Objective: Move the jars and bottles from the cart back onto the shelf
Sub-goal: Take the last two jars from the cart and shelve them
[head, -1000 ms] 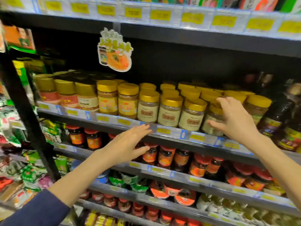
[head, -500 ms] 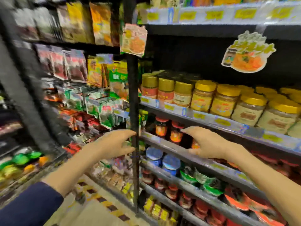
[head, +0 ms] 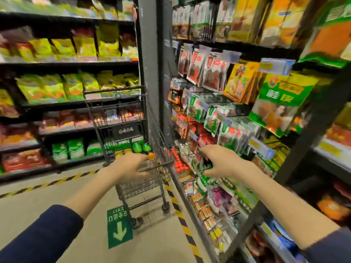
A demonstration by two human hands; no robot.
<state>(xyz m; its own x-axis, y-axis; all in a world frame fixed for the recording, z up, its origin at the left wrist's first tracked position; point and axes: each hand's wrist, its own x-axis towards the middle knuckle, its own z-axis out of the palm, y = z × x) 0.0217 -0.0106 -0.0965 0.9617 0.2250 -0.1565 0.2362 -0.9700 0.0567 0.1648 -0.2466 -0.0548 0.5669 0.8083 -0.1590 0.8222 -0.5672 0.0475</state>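
So, only the head view to go on, and it's pretty smeared with motion blur. Both hands are out in front and empty. The left hand (head: 131, 165) is over the near rim of the cart (head: 161, 164), fingers loosely curled and spread, holding nothing; I can't tell if it's touching the wire or just above it. The right hand (head: 220, 160) is off to the side of the cart, in front of the hanging packets (head: 210, 118), fingers half open, also holding nothing.

What's left of the task's stuff sits in the cart basket: a couple of green-capped bottles (head: 141, 147) and some yellow-lidded jars (head: 121, 154) just beyond the left hand's fingertips. The jar shelf itself isn't in view.

What could go wrong, as I see it:
- A fast reach in could clip the bottles and topple them against the jars, glass on glass.
- That cart is on wheels, so leaning on the rim could roll it away mid-grab.
- The right hand is close enough to those packets to knock one off its peg.
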